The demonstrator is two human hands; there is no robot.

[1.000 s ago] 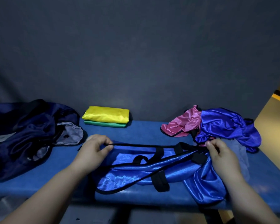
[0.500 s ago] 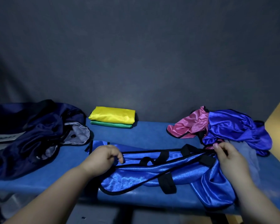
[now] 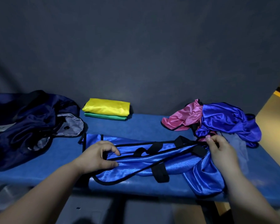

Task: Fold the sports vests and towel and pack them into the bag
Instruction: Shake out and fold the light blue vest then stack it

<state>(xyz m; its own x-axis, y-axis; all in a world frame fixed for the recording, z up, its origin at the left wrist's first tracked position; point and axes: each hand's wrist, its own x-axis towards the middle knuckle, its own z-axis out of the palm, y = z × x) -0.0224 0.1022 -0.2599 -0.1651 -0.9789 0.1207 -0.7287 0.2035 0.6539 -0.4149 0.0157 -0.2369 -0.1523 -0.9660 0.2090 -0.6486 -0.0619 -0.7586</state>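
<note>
Blue satin vest with black trim (image 3: 152, 165): stretched across the blue padded bench (image 3: 136, 126), its right end drooping over the front edge.
Left hand (image 3: 99, 156) grip: fingers and thumb curled on the black hem.
Right hand (image 3: 220, 149) grip: pinches the far end, just beside the heaped pink and purple-blue vests (image 3: 217, 118).
Risk: slick fabric likely slides off the edge; twisted straps could spoil the fold.

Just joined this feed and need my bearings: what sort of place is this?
Likely a sports changing area or a staged recording corner; hard to say which. A blue bench against a plain dark wall bears a blue satin vest mid-fold, a folded yellow vest and a navy bag.
</note>
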